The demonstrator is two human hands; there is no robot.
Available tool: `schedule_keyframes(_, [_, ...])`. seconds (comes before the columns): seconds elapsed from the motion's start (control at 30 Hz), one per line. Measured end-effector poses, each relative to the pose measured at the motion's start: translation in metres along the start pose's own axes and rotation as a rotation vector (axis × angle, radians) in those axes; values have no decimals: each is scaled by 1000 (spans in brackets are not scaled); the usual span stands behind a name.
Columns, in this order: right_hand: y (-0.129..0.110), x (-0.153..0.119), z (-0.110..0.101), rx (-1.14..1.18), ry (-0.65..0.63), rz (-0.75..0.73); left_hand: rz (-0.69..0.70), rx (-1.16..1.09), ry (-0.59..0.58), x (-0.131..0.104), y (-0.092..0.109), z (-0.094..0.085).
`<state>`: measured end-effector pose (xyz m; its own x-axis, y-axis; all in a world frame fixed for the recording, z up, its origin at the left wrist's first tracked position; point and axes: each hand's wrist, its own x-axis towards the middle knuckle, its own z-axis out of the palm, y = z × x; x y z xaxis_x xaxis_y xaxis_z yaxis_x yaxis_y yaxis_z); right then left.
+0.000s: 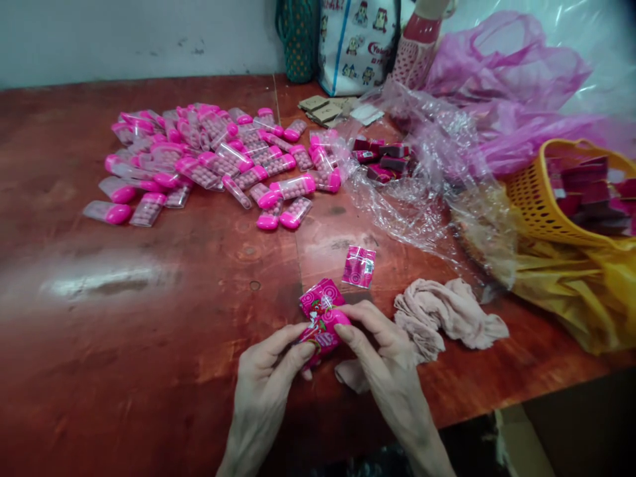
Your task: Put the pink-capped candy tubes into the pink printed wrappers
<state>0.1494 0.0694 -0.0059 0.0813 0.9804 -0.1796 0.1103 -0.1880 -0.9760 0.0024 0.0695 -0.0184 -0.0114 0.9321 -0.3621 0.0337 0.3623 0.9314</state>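
My left hand (271, 364) is closed, pinching a pink printed wrapper (324, 339) between thumb and fingers. My right hand (380, 348) is closed too, its thumb and forefinger on the rounded pink cap of a small candy container (338, 318). The cap lies against the wrapper; whether the container's body is inside it I cannot tell. More pink wrappers (322, 291) show just beyond my fingertips, over the table. A single flat wrapper (359, 266) lies a little farther off. Past it spreads a heap of clear containers (223, 159) with pink caps and small pale pink balls inside.
To the right, a crumpled pale cloth (442, 311) lies on the red-brown table (149, 344). Beyond it are a clear plastic bag (422, 199) with dark pink packs and a yellow basket (531, 192) of similar packs. Bags (358, 53) and pink plastic (521, 73) stand behind.
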Motion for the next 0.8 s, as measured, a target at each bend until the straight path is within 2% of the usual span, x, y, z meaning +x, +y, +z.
schedule_keyframes(0.1, [3,1,-3,-9,10,-22,-86,-82,-50,-2,-5,-2])
schedule_keyframes(0.23, [8,3,-3,22,1,-12,-85,-132,61,-7,-13,-1])
schedule_keyframes(0.3, [9,4,-3,48,9,-3,-97,-171,70,-7,-14,-1])
schedule_keyframes(0.47, [16,6,-3,138,80,43,-156,-296,-121,-3,-7,-7])
schedule_keyframes(0.53, [19,6,-3,180,78,92,-176,-301,-145,-1,-4,-9])
schedule_keyframes(0.63, [22,5,-1,210,53,159,-189,-331,-56,0,-4,-8])
schedule_keyframes(0.8, [23,5,5,219,77,156,-139,-310,153,-3,-13,0])
